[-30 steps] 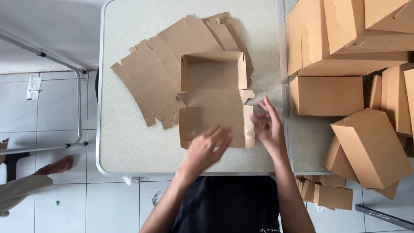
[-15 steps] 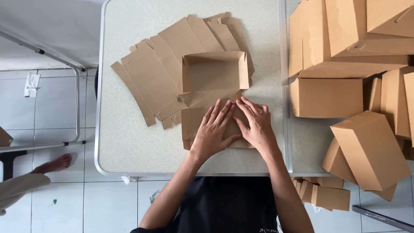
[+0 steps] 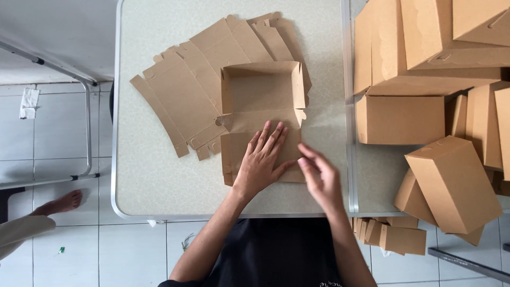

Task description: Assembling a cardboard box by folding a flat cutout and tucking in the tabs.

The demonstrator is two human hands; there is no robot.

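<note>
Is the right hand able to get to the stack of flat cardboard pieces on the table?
Probably yes, but awkwardly. The right hand would have to cross over the left hand and the half-folded box, which lie between it and the flat cardboard pieces.

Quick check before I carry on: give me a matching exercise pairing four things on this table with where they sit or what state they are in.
Things:
1. left hand
2. right hand
3. flat cardboard blanks
4. folded boxes

States:
A. stacked at the table's right side
B. pressed flat on the half-built box's lid flap
C. fanned out unfolded, left of the open tray
D. raised at the flap's right edge, fingers loose

Pairs: 1-B, 2-D, 3-C, 4-A
</note>
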